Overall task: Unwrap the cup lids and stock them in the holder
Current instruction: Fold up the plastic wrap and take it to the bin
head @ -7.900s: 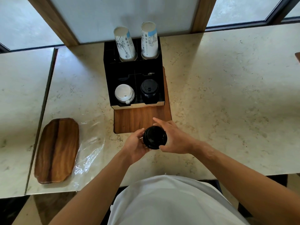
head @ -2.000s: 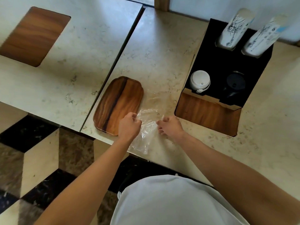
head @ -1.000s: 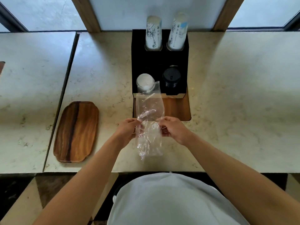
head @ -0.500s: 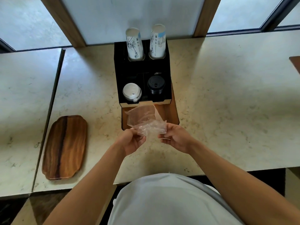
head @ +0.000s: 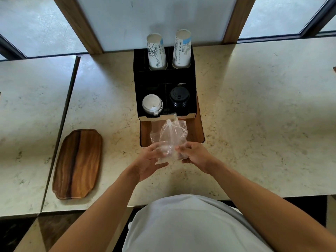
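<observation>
A clear plastic wrap, empty and crumpled, stands up between my hands just in front of the black holder. My right hand pinches its lower right part. My left hand is palm up with fingers straight, and the wrap's lower edge lies against them. In the holder's front compartments sit a stack of white lids on the left and a stack of black lids on the right.
Two stacks of printed paper cups stand in the holder's back slots. The holder sits on a wooden board. A wooden tray lies at the left near the counter's front edge. Windows run behind the counter.
The wrap, bunched low between both hands half a second ago, now stands upright. My left hand has loosened from a grip to straight fingers. My right hand keeps its pinch.
</observation>
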The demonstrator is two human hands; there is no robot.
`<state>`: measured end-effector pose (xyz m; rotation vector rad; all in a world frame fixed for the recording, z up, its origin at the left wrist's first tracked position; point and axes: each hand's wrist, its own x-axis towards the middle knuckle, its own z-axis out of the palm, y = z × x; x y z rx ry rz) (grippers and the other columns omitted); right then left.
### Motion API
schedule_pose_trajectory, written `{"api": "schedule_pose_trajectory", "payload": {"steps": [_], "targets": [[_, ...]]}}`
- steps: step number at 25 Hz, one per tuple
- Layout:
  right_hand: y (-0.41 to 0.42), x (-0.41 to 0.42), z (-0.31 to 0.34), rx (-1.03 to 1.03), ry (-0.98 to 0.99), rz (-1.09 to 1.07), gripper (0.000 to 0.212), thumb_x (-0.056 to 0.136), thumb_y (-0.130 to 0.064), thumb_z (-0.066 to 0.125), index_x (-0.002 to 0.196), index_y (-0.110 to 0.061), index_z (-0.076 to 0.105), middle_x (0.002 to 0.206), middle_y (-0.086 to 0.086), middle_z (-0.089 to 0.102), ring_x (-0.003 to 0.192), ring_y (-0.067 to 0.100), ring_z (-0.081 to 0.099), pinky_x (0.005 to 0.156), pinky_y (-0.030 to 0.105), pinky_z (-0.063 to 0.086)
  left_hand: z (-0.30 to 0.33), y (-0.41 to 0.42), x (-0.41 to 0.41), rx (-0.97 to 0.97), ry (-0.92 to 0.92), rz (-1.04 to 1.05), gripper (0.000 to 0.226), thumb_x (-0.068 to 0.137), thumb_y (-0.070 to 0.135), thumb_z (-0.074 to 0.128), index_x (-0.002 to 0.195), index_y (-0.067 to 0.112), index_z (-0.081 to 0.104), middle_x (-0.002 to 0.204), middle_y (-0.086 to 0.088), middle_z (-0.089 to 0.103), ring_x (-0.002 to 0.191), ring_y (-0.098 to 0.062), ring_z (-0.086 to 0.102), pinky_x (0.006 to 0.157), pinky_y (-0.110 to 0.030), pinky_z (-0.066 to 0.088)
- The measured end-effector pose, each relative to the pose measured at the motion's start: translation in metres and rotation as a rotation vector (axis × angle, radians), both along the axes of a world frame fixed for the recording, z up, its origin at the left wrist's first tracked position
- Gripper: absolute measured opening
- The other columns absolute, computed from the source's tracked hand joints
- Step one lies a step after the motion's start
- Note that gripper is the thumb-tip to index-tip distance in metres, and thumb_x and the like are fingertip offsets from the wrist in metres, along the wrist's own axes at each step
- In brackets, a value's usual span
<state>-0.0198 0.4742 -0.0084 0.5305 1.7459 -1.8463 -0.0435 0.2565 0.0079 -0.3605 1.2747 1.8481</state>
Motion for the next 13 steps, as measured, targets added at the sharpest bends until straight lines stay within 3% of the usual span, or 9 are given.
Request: {"api": "schedule_pose_trajectory", "payload": {"steps": [4, 6, 9, 11, 13], "targets": [[-0.006, 0.005, 0.002, 0.085, 0.038, 0.095, 0.037, 0.087, -0.035, 0.08, 0.114, -0.012, 0.069, 0.105, 0.007, 0.077, 0.09, 0.02, 0.076, 0.079, 0.033, 0.063, 0.003, 0.012, 0.004, -0.196, 0.115, 0.139, 0.04, 0.086, 0.015, 0.078, 0.121, 0.0, 0.065, 0.119, -0.023, 0.07, 0.09, -0.028, 0.073, 0.072, -0.035, 0.06], [-0.005, 0.006, 0.007, 0.055, 0.047, 0.136, 0.045, 0.086, -0.043, 0.078, 0.12, -0.017, 0.066, 0.106, 0.002, 0.075, 0.087, 0.014, 0.075, 0.073, 0.027, 0.061, 0.0, 0.015, 0.003, -0.256, 0.105, 0.171, 0.032, 0.088, 0.008, 0.075, 0.116, -0.005, 0.066, 0.114, -0.026, 0.071, 0.089, -0.035, 0.073, 0.074, -0.043, 0.061], [-0.003, 0.003, 0.01, 0.031, 0.076, 0.141, 0.052, 0.085, -0.064, 0.071, 0.104, -0.015, 0.066, 0.072, -0.007, 0.061, 0.053, 0.009, 0.052, 0.051, 0.022, 0.042, 0.0, 0.015, 0.005, -0.247, 0.068, 0.124, 0.027, 0.089, 0.003, 0.073, 0.113, -0.008, 0.067, 0.114, -0.029, 0.069, 0.092, -0.042, 0.069, 0.09, -0.061, 0.055], [-0.001, 0.001, 0.006, 0.023, 0.085, 0.09, 0.041, 0.09, -0.058, 0.069, 0.092, -0.017, 0.068, 0.065, -0.004, 0.054, 0.052, 0.01, 0.043, 0.051, 0.025, 0.039, 0.002, 0.015, 0.007, -0.258, 0.068, 0.083, 0.026, 0.087, 0.002, 0.074, 0.11, -0.009, 0.069, 0.112, -0.029, 0.07, 0.088, -0.037, 0.069, 0.083, -0.057, 0.059], [0.0, 0.001, 0.0, 0.012, 0.081, 0.041, 0.029, 0.094, -0.042, 0.07, 0.1, -0.014, 0.073, 0.076, 0.005, 0.06, 0.064, 0.019, 0.049, 0.061, 0.032, 0.043, 0.004, 0.015, 0.008, -0.244, 0.055, 0.087, 0.024, 0.088, -0.002, 0.072, 0.109, -0.012, 0.068, 0.108, -0.029, 0.07, 0.085, -0.034, 0.07, 0.068, -0.047, 0.063]]}}
